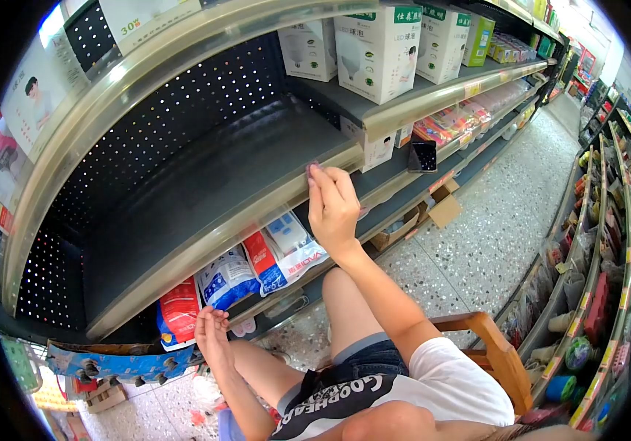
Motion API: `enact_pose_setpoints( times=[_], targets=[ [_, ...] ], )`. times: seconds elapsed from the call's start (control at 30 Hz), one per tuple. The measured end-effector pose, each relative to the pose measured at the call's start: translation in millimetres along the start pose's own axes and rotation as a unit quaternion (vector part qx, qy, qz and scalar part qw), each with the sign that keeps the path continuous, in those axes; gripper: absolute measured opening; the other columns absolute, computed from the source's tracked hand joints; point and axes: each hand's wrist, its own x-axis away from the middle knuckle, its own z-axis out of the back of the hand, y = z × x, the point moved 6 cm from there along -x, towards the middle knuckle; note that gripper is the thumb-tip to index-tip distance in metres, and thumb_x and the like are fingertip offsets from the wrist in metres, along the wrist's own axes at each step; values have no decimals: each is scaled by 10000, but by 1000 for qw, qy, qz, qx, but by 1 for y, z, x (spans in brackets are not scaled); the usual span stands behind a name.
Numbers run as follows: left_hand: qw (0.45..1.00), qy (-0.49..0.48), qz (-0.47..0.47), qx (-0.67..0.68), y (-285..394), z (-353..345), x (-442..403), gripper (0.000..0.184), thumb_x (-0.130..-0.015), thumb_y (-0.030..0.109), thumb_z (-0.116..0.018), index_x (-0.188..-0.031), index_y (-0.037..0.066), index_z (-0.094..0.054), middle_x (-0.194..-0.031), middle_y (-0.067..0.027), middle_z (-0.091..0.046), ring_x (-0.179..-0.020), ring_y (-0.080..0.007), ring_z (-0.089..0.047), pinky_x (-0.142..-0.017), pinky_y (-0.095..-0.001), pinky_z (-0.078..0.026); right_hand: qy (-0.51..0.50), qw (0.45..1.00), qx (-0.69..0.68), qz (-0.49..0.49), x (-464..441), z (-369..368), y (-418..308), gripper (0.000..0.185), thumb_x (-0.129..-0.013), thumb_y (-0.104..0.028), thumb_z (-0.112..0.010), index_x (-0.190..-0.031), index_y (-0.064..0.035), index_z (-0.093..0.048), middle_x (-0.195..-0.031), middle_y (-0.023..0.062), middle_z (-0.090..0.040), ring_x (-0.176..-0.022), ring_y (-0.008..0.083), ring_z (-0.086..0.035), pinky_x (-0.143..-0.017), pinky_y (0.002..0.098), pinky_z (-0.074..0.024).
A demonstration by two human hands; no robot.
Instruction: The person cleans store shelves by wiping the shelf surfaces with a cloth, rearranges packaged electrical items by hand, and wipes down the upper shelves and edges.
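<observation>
My right hand [332, 206] is raised at the right end of the dark shelf [205, 184], its fingers pinched at the metal front edge around something small and dark that I cannot make out. Lower and to the left, my left hand [214, 334] has its fingertips drawn together by the bottom of a blue and white package [227, 279]. Whether it holds anything is hidden. A red package [180, 312] lies just left of that one, and a red, white and blue package [282, 253] lies to its right.
White bulb boxes [378, 55] stand on the upper right shelf. A black phone-like object [423, 156] rests beyond my right hand. Open cardboard boxes [444, 206] sit low by the aisle. A wooden chair [492, 353] is beside me, with stocked shelves [587, 294] on the far right.
</observation>
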Motion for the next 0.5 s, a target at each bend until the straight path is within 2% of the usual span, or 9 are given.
enact_pose_setpoints(
  times=[0.1, 0.2, 0.33, 0.5],
  targets=[
    [1000, -2, -6, -1, 1, -13, -4, 220, -981, 198, -591, -1110, 20, -603, -938, -68, -650, -873, -162, -623, -790, -265, -470, -23, 999, -30, 30, -2, 5, 9, 208, -828, 26, -664, -1035, 47, -657, -911, 154, -611, -789, 317, -610, -688, 376, -504],
    [1000, -11, -9, -6, 1, -22, -8, 224, -982, 203, -591, -1111, 20, -603, -939, -70, -652, -879, -164, -626, -795, -272, -469, -9, 1000, -2, 11, -9, 14, 22, 208, -829, 23, -665, -1037, 32, -663, -909, 153, -614, -792, 313, -613, -695, 379, -507],
    [999, -31, -6, -16, 0, -27, -10, 224, -985, 207, -587, -1115, 24, -605, -943, -69, -658, -885, -166, -629, -809, -283, -469, 42, 997, 38, -46, -22, 28, 52, 178, -869, 0, -635, -1044, 13, -666, -923, 170, -618, -804, 326, -617, -711, 382, -510],
    [1000, -28, -1, -9, 1, -19, -6, 211, -987, 200, -585, -1112, 32, -609, -949, -64, -660, -881, -165, -631, -809, -281, -470, 85, 992, 80, -47, -15, 32, 63, 154, -892, -10, -611, -1037, 38, -635, -950, 194, -614, -870, 352, -610, -761, 400, -502]
  ],
)
